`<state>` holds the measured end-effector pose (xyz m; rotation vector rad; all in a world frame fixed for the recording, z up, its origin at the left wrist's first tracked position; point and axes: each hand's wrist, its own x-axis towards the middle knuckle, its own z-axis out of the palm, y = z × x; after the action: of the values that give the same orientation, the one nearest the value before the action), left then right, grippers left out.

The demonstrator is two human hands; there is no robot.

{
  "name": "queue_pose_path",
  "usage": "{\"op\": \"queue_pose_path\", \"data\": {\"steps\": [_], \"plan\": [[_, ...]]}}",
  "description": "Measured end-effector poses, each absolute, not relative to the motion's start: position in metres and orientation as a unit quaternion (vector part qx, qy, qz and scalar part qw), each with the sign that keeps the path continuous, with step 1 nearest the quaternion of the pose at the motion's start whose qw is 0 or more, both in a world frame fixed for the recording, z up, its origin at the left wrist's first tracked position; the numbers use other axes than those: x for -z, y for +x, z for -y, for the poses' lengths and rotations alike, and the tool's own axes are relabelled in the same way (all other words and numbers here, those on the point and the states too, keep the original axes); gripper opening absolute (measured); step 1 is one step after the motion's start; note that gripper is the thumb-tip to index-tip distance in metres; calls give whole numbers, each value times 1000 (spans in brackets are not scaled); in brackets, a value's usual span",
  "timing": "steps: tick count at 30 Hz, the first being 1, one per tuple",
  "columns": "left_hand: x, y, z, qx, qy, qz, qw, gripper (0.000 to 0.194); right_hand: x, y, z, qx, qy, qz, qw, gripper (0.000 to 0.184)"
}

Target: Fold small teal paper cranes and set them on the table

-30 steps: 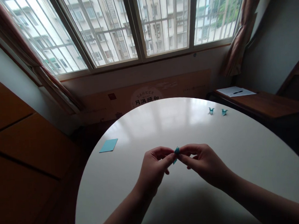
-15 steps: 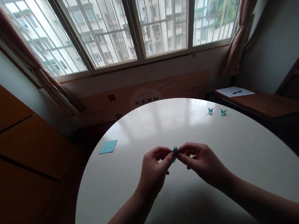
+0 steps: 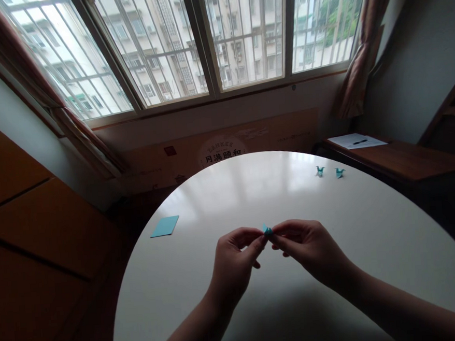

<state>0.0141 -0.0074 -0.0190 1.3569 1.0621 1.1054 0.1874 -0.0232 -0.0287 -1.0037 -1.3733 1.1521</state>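
Observation:
A small piece of folded teal paper [image 3: 267, 230] is pinched between my two hands above the middle of the white round table [image 3: 182, 303]. My left hand [image 3: 237, 258] grips its left side with thumb and forefinger. From the right, my right hand [image 3: 305, 243] pinches the other side the same way. The fingertips cover most of the paper, with one pointed flap showing above them. Two folded teal paper cranes [image 3: 320, 171] stand at the table's far right. A stack of square blue paper [image 3: 165, 226] lies near the left edge.
Beyond the table's right edge, a white sheet [image 3: 356, 140] with a pen [image 3: 360, 142] lies on a brown wooden surface [image 3: 413, 158]. A printed cardboard box [image 3: 264, 131] stands below the barred window. An orange-brown cabinet [image 3: 25, 231] is at the left.
Between my fingers the folded paper has turned, so its pointed flap now sticks up rather than down. Both hands stay nearly in place.

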Motion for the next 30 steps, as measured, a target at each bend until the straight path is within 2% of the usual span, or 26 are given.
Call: {"op": "queue_pose_path", "data": {"steps": [7,14,21,30], "plan": [[13,14,11,-466,595,-448,477,20,27,188,23,-507,-416,559,506,27],[15,15,11,-486,574,-421,507,18,25,186,26,-524,-409,539,517,28],[13,15,11,-493,559,-417,521,24,28,186,24,-560,-410,502,517,43],[17,14,9,-501,558,-423,509,23,34,186,20,-592,-394,505,489,33]]}}
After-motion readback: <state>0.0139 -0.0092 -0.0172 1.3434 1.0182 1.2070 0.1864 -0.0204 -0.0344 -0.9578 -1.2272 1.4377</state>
